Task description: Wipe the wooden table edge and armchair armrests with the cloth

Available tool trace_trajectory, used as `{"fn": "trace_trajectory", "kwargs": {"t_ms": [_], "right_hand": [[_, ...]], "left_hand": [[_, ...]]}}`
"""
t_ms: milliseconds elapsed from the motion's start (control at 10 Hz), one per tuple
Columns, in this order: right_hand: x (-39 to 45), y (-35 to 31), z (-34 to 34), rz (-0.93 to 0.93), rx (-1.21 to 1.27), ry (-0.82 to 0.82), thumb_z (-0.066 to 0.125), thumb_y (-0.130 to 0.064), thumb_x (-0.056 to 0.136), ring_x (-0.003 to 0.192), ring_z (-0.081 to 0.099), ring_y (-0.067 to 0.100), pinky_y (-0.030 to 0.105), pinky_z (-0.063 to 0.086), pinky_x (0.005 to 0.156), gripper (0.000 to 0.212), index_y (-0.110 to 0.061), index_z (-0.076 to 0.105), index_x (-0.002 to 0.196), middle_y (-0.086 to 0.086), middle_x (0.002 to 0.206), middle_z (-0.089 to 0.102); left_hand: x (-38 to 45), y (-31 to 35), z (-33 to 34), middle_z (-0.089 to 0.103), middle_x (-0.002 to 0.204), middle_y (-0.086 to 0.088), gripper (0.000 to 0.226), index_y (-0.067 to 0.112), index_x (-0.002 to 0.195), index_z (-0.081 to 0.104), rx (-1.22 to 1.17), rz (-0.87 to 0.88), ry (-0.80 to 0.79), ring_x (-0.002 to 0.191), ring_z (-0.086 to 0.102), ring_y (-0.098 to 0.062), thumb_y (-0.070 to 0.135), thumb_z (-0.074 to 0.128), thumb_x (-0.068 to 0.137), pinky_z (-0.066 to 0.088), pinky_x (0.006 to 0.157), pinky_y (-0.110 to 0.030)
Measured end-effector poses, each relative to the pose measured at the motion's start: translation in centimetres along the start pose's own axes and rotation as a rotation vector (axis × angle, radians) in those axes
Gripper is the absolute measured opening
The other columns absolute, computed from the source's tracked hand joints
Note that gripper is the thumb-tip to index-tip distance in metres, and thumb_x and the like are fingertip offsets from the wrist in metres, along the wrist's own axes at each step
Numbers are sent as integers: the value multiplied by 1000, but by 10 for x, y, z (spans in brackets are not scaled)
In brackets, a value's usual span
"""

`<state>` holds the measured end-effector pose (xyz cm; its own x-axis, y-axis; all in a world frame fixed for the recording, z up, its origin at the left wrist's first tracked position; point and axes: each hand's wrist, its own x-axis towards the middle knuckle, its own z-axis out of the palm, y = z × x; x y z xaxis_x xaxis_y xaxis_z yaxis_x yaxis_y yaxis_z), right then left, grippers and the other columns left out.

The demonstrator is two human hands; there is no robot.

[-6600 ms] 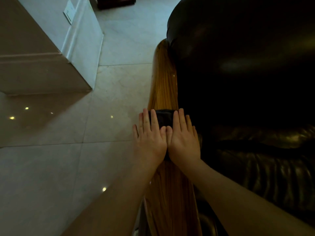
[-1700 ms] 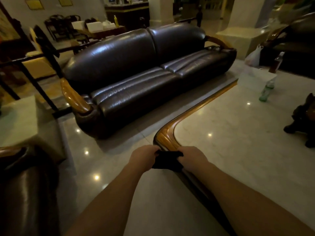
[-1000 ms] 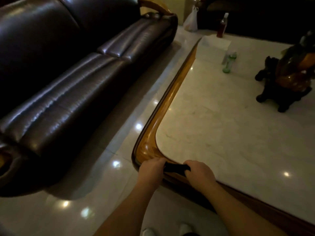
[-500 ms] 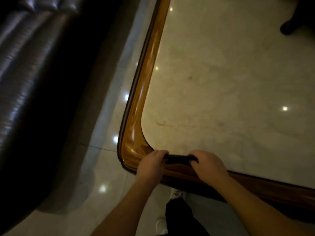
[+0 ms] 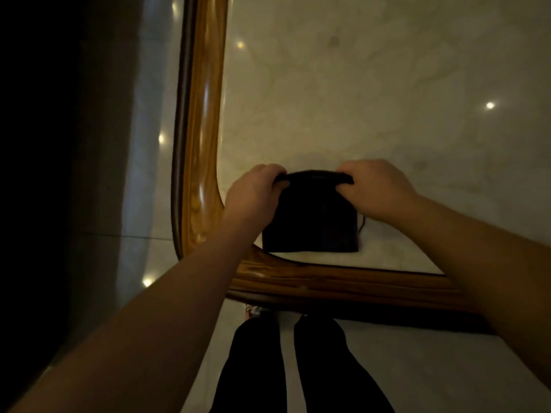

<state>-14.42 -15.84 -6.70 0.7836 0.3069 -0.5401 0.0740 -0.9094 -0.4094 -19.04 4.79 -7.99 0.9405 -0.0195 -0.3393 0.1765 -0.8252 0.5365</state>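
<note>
A dark folded cloth (image 5: pixel 311 222) lies on the marble top of the table, just inside its rounded near-left corner. My left hand (image 5: pixel 253 195) pinches the cloth's far left corner. My right hand (image 5: pixel 375 189) pinches the far right corner, fingers curled over the top fold. The glossy wooden table edge (image 5: pixel 202 114) runs away from me on the left and along the near side (image 5: pixel 343 284) below the cloth. No armchair armrest is in view.
The pale marble tabletop (image 5: pixel 372 84) spreads ahead and to the right with light reflections. A shiny tiled floor strip (image 5: pixel 146 144) lies left of the table, then deep shadow. My legs in dark trousers (image 5: pixel 286 368) stand close against the near edge.
I left the armrest and walked to the table corner. Over the last second my view tilted down, and both hands carried the cloth off the wooden edge onto the marble, where it hangs spread wider.
</note>
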Motion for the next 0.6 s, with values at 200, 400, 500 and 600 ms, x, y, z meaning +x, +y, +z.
{"fn": "trace_trajectory", "kwargs": {"t_ms": [200, 400, 500, 600], "right_hand": [[15, -1, 0, 127, -69, 67, 55, -18, 87, 77, 57, 27, 33, 42, 59, 16, -11, 65, 97, 10, 90, 63], [4, -26, 5, 212, -248, 201, 51, -28, 92, 96, 55, 33, 38, 42, 72, 25, -10, 56, 108, 14, 107, 57], [-14, -45, -9, 282, -201, 224, 47, -33, 95, 98, 56, 32, 38, 44, 75, 31, -12, 57, 114, 12, 110, 58], [-43, -64, -30, 290, -163, 297, 45, -32, 95, 95, 57, 32, 37, 45, 73, 32, -11, 59, 115, 13, 109, 60]], "left_hand": [[27, 4, 4, 61, 103, -8, 26, 14, 114, 63, 128, 51, 56, 98, 54, -27, 28, 55, 93, 46, 73, -38], [15, 19, -3, 51, 109, -13, 23, 10, 113, 54, 325, -11, 107, 98, 48, -31, 16, 52, 91, 40, 71, -37], [0, 31, -29, 50, 113, -13, 28, 10, 115, 52, 362, 7, 38, 101, 48, -31, 8, 49, 87, 39, 74, -36], [-17, 42, -63, 51, 120, -11, 33, 12, 121, 52, 392, 63, 38, 106, 48, -30, 11, 47, 88, 40, 77, -36]]}}
